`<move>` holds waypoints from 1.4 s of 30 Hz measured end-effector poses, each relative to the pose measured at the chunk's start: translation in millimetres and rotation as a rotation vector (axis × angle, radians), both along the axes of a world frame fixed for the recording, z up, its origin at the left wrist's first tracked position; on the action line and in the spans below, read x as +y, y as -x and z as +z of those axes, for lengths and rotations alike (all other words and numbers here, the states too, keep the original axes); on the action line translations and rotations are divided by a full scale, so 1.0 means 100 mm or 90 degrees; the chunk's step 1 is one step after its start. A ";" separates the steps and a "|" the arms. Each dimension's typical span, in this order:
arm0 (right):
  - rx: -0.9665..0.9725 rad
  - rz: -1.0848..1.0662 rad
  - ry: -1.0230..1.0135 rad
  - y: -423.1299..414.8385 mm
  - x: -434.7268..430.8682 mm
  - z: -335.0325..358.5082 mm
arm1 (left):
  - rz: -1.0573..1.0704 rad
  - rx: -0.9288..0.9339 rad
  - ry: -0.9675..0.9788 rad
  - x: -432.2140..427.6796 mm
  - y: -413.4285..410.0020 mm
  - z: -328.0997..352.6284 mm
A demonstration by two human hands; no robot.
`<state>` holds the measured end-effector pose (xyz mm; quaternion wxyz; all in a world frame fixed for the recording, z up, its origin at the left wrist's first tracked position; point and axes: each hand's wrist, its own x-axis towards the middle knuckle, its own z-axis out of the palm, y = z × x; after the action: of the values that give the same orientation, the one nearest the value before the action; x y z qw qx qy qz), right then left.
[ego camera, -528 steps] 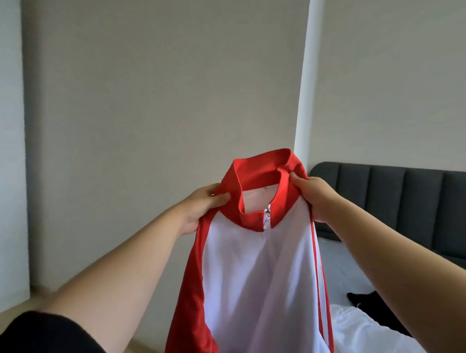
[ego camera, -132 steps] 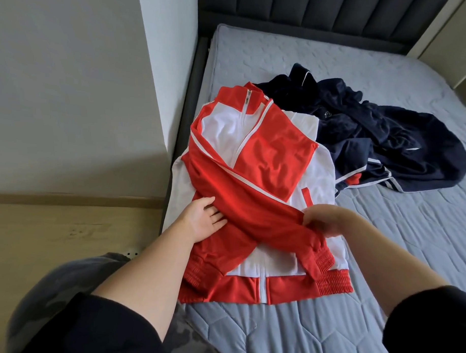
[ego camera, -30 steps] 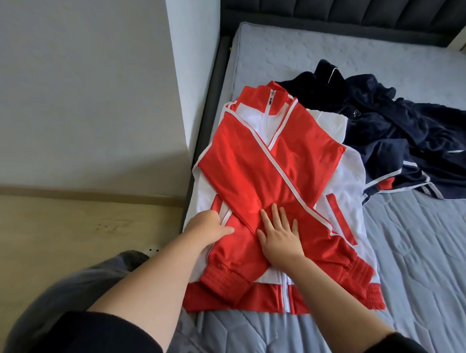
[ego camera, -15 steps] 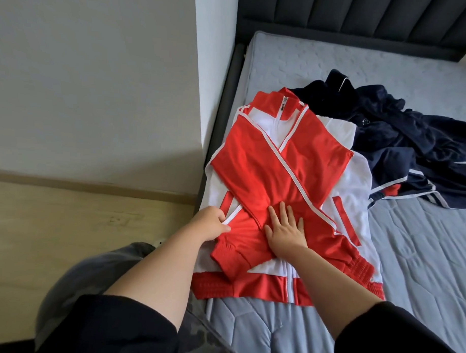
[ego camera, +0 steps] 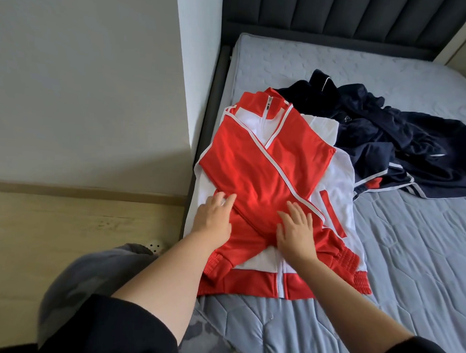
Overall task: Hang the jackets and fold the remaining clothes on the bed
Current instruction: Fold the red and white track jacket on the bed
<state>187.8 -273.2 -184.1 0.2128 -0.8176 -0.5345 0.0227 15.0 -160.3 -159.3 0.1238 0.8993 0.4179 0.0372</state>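
A red and white zip jacket (ego camera: 264, 161) lies flat at the left edge of the grey bed (ego camera: 398, 256), collar away from me. Both red sleeves are folded across its front and cross near the waist. My left hand (ego camera: 214, 218) lies flat on the left sleeve near the jacket's left side, fingers spread. My right hand (ego camera: 296, 231) presses flat where the sleeves cross. A crumpled dark navy garment (ego camera: 386, 144) with white trim lies just right of the jacket, partly under its shoulder.
A white wall corner (ego camera: 196, 69) stands close to the bed's left edge. The dark padded headboard (ego camera: 351, 19) runs along the far side. Light wooden floor (ego camera: 74, 223) lies to the left, and my grey-trousered knee (ego camera: 91, 271) is at the bed's near corner.
My left hand has opened from pinching the jacket's left edge and now lies flat on the sleeve. My right hand stays pressed on the crossed sleeves.
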 end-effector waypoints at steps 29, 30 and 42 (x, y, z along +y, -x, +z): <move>0.803 -0.265 0.155 -1.11 -0.52 0.37 | -0.185 0.208 0.014 -0.40 -0.43 -0.42; 0.799 -0.259 0.168 -1.12 -0.50 0.37 | -0.183 0.207 0.011 -0.40 -0.43 -0.43; 0.315 -0.275 0.068 -1.13 -0.43 0.31 | -0.200 0.211 -0.013 -0.38 -0.39 -0.47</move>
<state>300.5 -316.7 -152.7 0.2931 -0.8916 -0.2791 0.2030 54.2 -198.4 -206.0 0.0489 0.9483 0.2868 -0.1269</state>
